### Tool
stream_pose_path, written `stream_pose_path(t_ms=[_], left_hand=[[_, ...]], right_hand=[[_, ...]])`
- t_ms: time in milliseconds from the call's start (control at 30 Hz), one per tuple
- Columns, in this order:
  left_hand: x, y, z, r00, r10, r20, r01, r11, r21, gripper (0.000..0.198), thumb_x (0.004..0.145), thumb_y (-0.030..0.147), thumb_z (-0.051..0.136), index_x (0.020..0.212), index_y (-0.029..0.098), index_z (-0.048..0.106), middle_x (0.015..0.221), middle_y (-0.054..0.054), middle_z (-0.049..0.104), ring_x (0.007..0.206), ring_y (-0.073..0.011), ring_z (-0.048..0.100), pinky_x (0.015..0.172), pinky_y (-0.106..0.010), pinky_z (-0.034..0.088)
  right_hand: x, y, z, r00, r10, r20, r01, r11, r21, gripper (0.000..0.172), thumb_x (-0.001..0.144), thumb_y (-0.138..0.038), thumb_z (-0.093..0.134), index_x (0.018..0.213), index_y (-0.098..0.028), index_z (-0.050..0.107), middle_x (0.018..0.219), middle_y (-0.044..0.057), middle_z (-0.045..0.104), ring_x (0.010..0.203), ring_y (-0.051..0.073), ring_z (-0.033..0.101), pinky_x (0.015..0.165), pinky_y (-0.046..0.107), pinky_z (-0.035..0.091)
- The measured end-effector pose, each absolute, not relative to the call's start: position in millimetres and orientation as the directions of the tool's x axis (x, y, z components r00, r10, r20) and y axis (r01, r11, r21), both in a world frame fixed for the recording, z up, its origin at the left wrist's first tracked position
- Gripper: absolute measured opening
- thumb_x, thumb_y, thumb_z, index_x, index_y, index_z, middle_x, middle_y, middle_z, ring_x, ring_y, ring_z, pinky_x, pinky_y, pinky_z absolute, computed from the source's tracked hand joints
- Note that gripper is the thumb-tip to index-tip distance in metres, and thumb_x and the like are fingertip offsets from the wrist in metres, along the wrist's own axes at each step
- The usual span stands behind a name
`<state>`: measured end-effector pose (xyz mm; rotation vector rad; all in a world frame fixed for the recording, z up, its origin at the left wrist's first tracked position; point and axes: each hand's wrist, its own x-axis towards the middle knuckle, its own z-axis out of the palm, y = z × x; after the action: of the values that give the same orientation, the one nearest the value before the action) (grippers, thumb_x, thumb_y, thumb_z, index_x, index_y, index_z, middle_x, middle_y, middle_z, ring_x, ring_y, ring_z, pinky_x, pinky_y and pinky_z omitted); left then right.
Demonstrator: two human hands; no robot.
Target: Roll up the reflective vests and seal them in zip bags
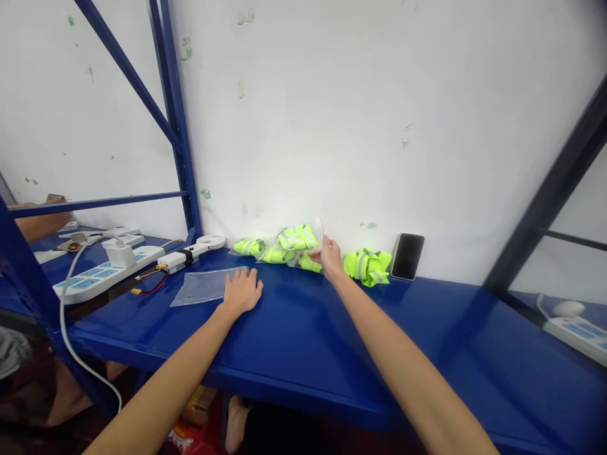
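My left hand (pixel 243 290) lies with its fingers apart on the right end of a flat clear plastic bag (pixel 202 287) on the blue table. At the back, my right hand (pixel 328 255) pinches the edge of a clear bag holding a folded neon-yellow item with grey strips (pixel 298 237). That bag is tilted up over other bagged yellow items (pixel 250 246) along the wall. Just right of my right hand sits an unbagged, crumpled yellow item with grey strips (pixel 367 266).
A dark phone (pixel 408 256) leans on the wall. At left are a power strip (pixel 102 278) with a white cable, a small white fan (pixel 211 242) and a white device with wires (pixel 177 260). Blue frame posts (pixel 177 126) rise behind. Another person's arm (pixel 42 222) shows far left.
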<state>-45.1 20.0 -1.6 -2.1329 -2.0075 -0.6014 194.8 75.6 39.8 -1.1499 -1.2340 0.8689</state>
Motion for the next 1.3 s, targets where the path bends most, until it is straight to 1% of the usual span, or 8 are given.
stream_pose_path(t_ms=[167,300,433,567,800,1000,1167,1300], left_hand=[[-40.4,15.8,-3.9,0.084,0.952,0.294,0.985,-0.125,0.121,0.035,0.091,0.033,0.032,0.114,0.019,0.054,0.111,-0.014,0.064,0.098,-0.0296,0.062,0.082,-0.043,0.045],[-39.4,15.8,-1.8,0.119,0.922,0.369,0.983,-0.161,0.085,0.033,0.091,0.033,0.034,0.106,0.019,0.059,0.107,-0.014,0.065,0.101,-0.0307,0.059,0.085,-0.044,0.043],[-39.3,14.4,-2.8,0.145,0.882,0.450,0.972,-0.212,0.103,0.029,0.090,0.031,0.036,0.100,0.020,0.062,0.106,-0.012,0.064,0.102,-0.0296,0.056,0.086,-0.042,0.042],[-39.3,14.7,-1.9,0.210,0.832,0.514,0.917,-0.350,0.193,0.026,0.089,0.029,0.039,0.101,0.021,0.062,0.108,-0.009,0.063,0.103,-0.0273,0.054,0.088,-0.040,0.042],[-6.0,-15.7,15.8,0.370,0.724,0.583,0.590,-0.667,0.455,0.034,0.092,0.036,0.043,0.119,0.021,0.054,0.122,-0.008,0.058,0.115,-0.0242,0.051,0.101,-0.041,0.038],[48.0,-64.7,27.3,0.607,0.556,0.567,0.305,-0.823,0.479,0.074,0.066,0.042,0.075,0.132,0.022,0.049,0.138,-0.010,0.049,0.125,-0.0318,0.045,0.108,-0.044,0.032],[63.1,-57.2,16.1,0.398,0.813,0.425,-0.025,-0.454,0.891,0.034,0.082,0.041,0.060,0.104,0.016,0.066,0.100,-0.008,0.070,0.096,-0.0270,0.063,0.089,-0.039,0.048],[45.3,-49.8,27.9,0.259,0.926,0.273,-0.387,-0.160,0.908,0.039,0.079,0.041,0.062,0.107,0.015,0.066,0.101,-0.009,0.071,0.092,-0.0275,0.066,0.082,-0.038,0.052]], right_hand=[[253.3,72.5,34.4,0.260,0.874,0.411,0.582,0.198,-0.789,0.033,0.088,-0.030,0.042,0.111,-0.014,0.060,0.095,0.014,0.066,0.091,0.024,0.064,0.088,0.037,0.044],[304.9,59.6,38.9,0.104,0.832,0.545,0.963,0.052,-0.263,0.044,0.083,-0.030,0.052,0.125,-0.017,0.056,0.139,0.019,0.041,0.129,0.036,0.038,0.102,0.047,0.031],[334.2,53.6,34.3,0.115,0.984,0.135,0.984,-0.095,-0.149,0.067,0.079,-0.049,0.058,0.138,-0.020,0.045,0.134,0.022,0.042,0.109,0.037,0.056,0.087,0.047,0.041],[333.9,32.0,36.6,-0.079,0.987,0.143,0.994,0.089,-0.067,0.059,0.074,-0.034,0.064,0.130,-0.019,0.053,0.122,0.019,0.052,0.092,0.029,0.062,0.075,0.035,0.043],[307.1,-26.5,139.1,-0.271,0.853,0.446,0.889,0.400,-0.223,0.036,0.085,-0.043,0.051,0.065,-0.016,0.061,0.060,0.002,0.056,0.057,0.015,0.049,0.057,0.027,0.033],[275.9,-59.0,201.9,-0.050,0.820,0.570,0.611,0.477,-0.632,0.031,0.079,-0.042,0.061,0.065,-0.014,0.061,0.053,-0.002,0.048,0.048,0.009,0.038,0.048,0.024,0.029],[261.4,-57.4,205.8,0.072,0.862,0.502,0.210,0.478,-0.853,0.030,0.077,-0.041,0.063,0.080,-0.012,0.066,0.066,0.003,0.058,0.056,0.011,0.051,0.050,0.023,0.040],[272.8,-44.3,200.6,0.215,0.842,0.495,0.148,0.473,-0.869,0.029,0.076,-0.041,0.064,0.082,-0.013,0.066,0.068,0.004,0.059,0.057,0.013,0.053,0.051,0.024,0.042]])
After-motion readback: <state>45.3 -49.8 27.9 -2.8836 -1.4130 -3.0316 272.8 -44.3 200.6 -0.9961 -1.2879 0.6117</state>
